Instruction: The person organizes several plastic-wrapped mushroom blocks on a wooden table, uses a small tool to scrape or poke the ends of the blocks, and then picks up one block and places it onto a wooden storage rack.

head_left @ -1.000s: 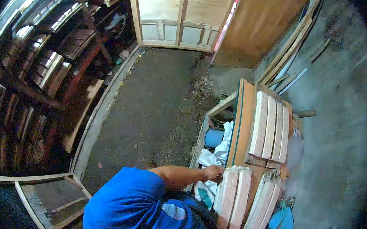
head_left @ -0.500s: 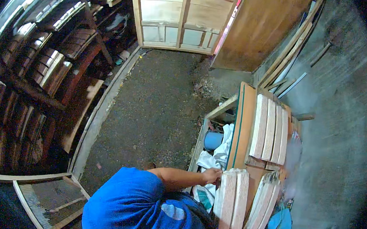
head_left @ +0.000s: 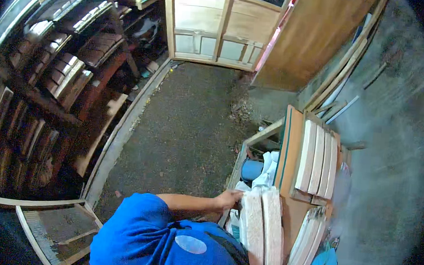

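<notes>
My left hand [head_left: 230,199] reaches across from the blue sleeve with its fingers closed on the far end of a pair of long, off-white, rough-surfaced slabs [head_left: 253,227]. The two slabs lie side by side, with a narrow gap between them, and overhang the left side of the tan table [head_left: 293,218]. Another group of slabs [head_left: 308,242] lies just right of them. Farther up the table sits a row of several similar slabs [head_left: 315,159] on a board. My right hand is out of sight.
A blue bucket [head_left: 252,170] and white cloth [head_left: 268,170] are beside the table. Racks of boards [head_left: 71,74] line the left wall. A wood-framed mesh panel [head_left: 59,230] stands lower left. Ahead is a wooden door [head_left: 216,27]; a grey wall [head_left: 388,198] runs along the right.
The pair of slabs has shifted left with my left hand, away from the group beside it, and its two slabs have spread slightly apart. The whole view has also swung a little.
</notes>
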